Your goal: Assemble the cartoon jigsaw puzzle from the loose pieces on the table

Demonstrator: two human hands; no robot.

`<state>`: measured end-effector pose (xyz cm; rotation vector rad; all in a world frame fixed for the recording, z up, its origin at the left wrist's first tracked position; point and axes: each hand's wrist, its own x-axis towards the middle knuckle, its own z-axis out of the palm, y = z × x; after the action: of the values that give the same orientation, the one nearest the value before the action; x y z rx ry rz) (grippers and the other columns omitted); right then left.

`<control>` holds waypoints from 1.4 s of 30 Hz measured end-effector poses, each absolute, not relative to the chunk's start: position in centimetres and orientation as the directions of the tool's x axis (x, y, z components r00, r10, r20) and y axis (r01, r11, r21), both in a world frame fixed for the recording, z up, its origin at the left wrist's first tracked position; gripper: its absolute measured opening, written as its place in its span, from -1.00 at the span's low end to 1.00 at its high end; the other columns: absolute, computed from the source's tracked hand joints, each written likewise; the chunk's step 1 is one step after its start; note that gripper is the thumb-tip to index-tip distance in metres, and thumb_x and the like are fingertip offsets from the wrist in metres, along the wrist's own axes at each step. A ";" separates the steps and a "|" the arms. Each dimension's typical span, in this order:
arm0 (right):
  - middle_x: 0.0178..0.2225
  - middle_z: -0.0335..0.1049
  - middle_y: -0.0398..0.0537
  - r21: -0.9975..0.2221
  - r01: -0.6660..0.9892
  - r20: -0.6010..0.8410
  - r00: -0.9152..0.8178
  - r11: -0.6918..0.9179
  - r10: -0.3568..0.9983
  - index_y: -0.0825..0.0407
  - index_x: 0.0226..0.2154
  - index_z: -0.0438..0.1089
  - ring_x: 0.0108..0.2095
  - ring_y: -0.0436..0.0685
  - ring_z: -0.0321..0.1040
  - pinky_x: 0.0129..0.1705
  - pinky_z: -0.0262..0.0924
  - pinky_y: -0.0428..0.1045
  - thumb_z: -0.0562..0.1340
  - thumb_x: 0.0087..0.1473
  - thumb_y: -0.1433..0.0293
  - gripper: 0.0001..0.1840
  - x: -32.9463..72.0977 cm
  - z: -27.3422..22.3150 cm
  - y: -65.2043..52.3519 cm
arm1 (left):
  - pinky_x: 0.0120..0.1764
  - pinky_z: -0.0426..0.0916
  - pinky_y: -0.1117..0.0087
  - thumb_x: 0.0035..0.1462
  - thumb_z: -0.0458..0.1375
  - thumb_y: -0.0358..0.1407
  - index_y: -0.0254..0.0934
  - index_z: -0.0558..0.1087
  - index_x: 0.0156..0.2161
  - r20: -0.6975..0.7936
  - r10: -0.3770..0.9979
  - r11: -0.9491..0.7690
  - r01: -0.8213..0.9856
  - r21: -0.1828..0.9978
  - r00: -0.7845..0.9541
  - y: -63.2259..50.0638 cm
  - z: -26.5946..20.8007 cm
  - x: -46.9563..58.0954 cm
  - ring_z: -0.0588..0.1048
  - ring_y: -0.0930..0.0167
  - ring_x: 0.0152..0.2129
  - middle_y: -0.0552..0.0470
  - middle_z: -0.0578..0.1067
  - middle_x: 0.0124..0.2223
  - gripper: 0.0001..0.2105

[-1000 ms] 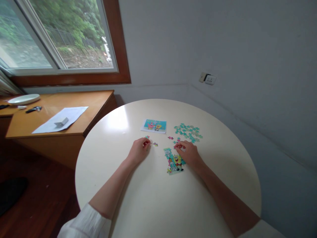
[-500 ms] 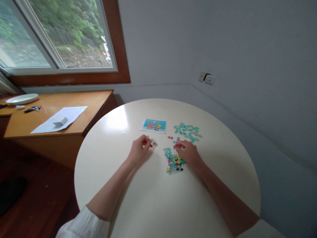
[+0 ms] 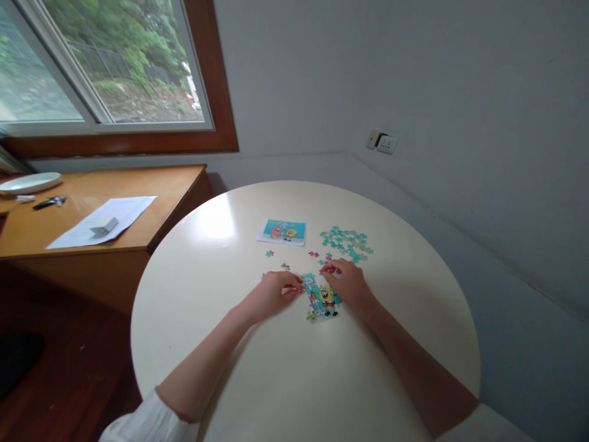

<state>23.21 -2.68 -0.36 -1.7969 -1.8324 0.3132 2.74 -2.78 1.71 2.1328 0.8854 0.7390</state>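
The partly joined jigsaw puzzle [image 3: 317,307], with a yellow sponge figure and a pale teal figure, lies on the round table between my hands. My left hand [image 3: 276,291] is at its upper left edge, thumb and fingers pinched together. What sits in that pinch is hidden. Just above the puzzle's right side, my right hand [image 3: 348,283] pinches a small pink puzzle piece at its fingertips. Loose pieces lie near: a pink piece [image 3: 313,253], a multicoloured piece [image 3: 285,266] and a teal-and-pink piece [image 3: 269,253].
A picture card [image 3: 283,232] lies beyond my hands. Right of it spreads a pile of teal puzzle pieces [image 3: 347,241]. The round white table [image 3: 276,380] stands near a wooden desk [image 3: 175,184] bearing paper [image 3: 124,212] and a white plate [image 3: 32,182].
My left hand has moved right and nearer to me, from the loose pieces to the puzzle's upper left edge. My right hand stays almost in place. The view has shifted slightly.
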 end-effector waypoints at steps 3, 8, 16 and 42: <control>-0.41 0.39 -0.11 -0.522 0.850 0.217 0.047 0.075 0.975 0.00 -0.47 0.41 -0.32 0.07 0.27 -0.21 0.07 -0.02 0.14 -0.12 0.43 -0.86 23.1 -0.3 -2.7 | -0.21 0.40 0.42 -0.01 0.03 -0.41 -0.31 0.48 -0.41 0.216 0.759 -0.521 0.374 0.768 0.614 -2.8 1.7 2.7 0.48 0.45 -0.37 -0.04 0.52 -0.25 -0.84; -0.42 0.39 -0.12 -0.514 0.854 0.216 0.043 0.077 0.975 -0.01 -0.47 0.41 -0.33 0.07 0.27 -0.21 0.06 -0.01 0.14 -0.12 0.42 -0.87 23.1 -0.2 -2.8 | -0.26 0.38 0.45 0.00 0.05 -0.40 -0.30 0.45 -0.47 0.222 0.762 -0.524 0.378 0.763 0.608 -2.8 1.7 2.8 0.46 0.46 -0.39 -0.03 0.51 -0.28 -0.86; -0.42 0.39 -0.11 -0.516 0.852 0.224 0.035 0.088 0.974 -0.01 -0.47 0.41 -0.33 0.06 0.28 -0.19 0.07 -0.02 0.14 -0.11 0.42 -0.87 23.2 -0.4 -2.6 | -0.28 0.32 0.44 -0.03 0.12 -0.38 -0.28 0.44 -0.47 0.246 0.727 -0.596 0.409 0.691 0.641 -2.7 1.6 3.1 0.44 0.45 -0.41 -0.02 0.50 -0.36 -0.93; -0.42 0.40 -0.12 -0.524 0.848 0.237 0.052 0.083 0.970 -0.01 -0.48 0.42 -0.34 0.06 0.27 -0.21 0.06 -0.03 0.15 -0.11 0.43 -0.87 23.1 -0.3 -2.7 | -0.24 0.27 0.46 -0.01 0.14 -0.34 -0.25 0.48 -0.45 0.285 0.672 -0.680 0.418 0.602 0.683 -2.7 0.4 3.4 0.42 0.45 -0.37 0.00 0.48 -0.34 -0.91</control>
<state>23.11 -2.74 -0.28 -1.7909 -1.8215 0.2914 3.43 -2.75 0.41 2.3956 0.8403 0.6807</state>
